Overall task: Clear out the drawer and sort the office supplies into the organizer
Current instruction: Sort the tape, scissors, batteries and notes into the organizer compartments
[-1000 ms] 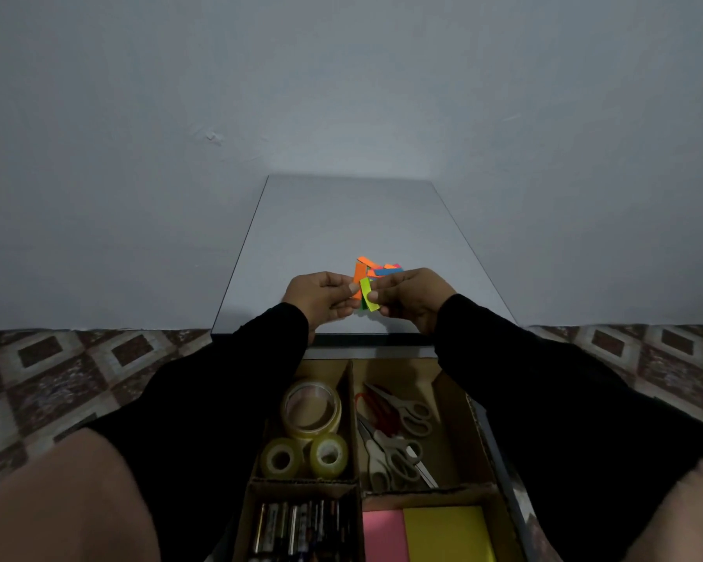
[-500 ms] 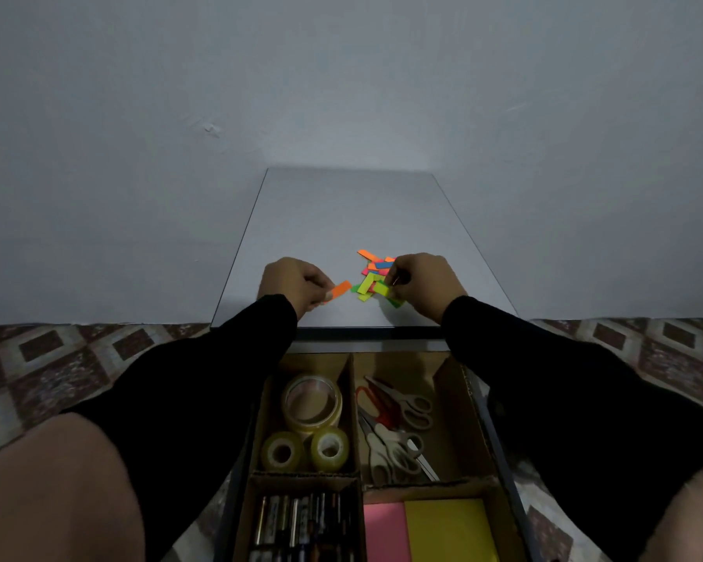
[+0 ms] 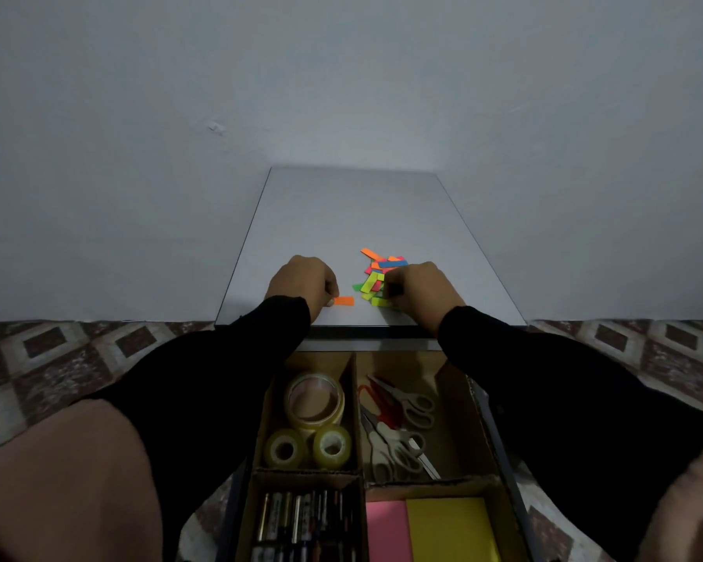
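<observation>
Orange tab (image 3: 344, 301) in curled left hand (image 3: 303, 279) grip on tabletop (image 3: 341, 212)

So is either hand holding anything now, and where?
Left hand pinches the single orange paper flag by its left end. Right hand rests on the multicoloured flag pile; grip unclear.

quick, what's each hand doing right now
Left hand: fingers curled, pinching the end of an orange flag on the table.
Right hand: fingers curled at the flag pile; grip cannot be told.
</observation>
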